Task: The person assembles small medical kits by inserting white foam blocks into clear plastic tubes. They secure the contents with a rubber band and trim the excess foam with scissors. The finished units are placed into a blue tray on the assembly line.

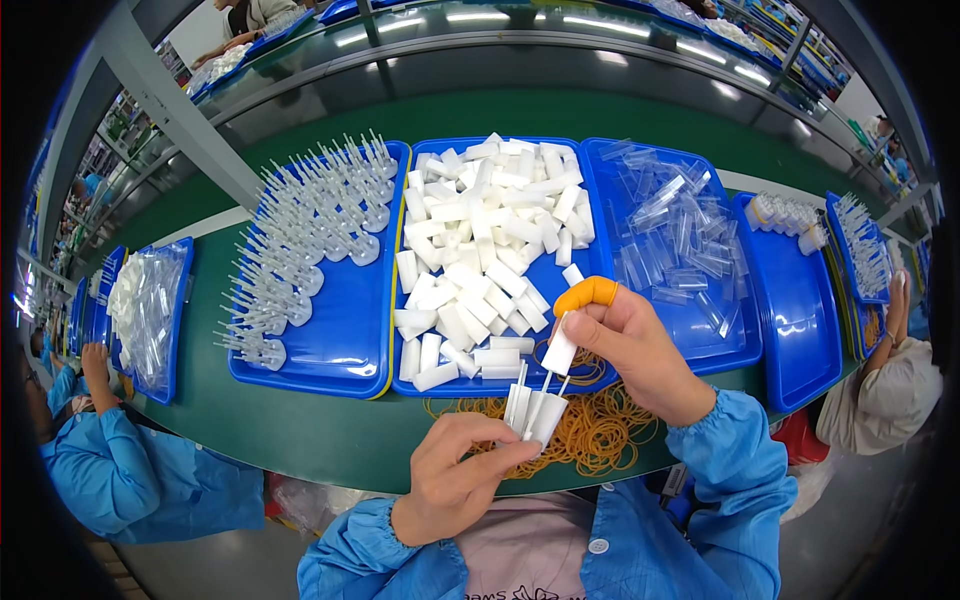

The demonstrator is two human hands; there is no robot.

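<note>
1. The left hand [455, 480] is pinching a pronged holder by its lower part, between thumb and fingers; two white cylinders [545, 418] stand side by side in its grip, and thin rods rise among them.
2. The right hand [640, 350] is pinching one more white cylindrical piece [560, 352] between thumb and index finger, which wears an orange finger cot [585, 293]. The lower end of this piece meets a rod; how deep the rod enters, I cannot tell.
3. The pronged holder is held above the near edge of the green surface [300, 430], just beside a heap of orange rubber bands [620, 425].
4. Farther from this edge, three blue trays [345, 310] stand in a row: the left one carries clear pronged pieces [320, 230], the middle one loose white cylinders, the right one transparent tubes [670, 220].
</note>
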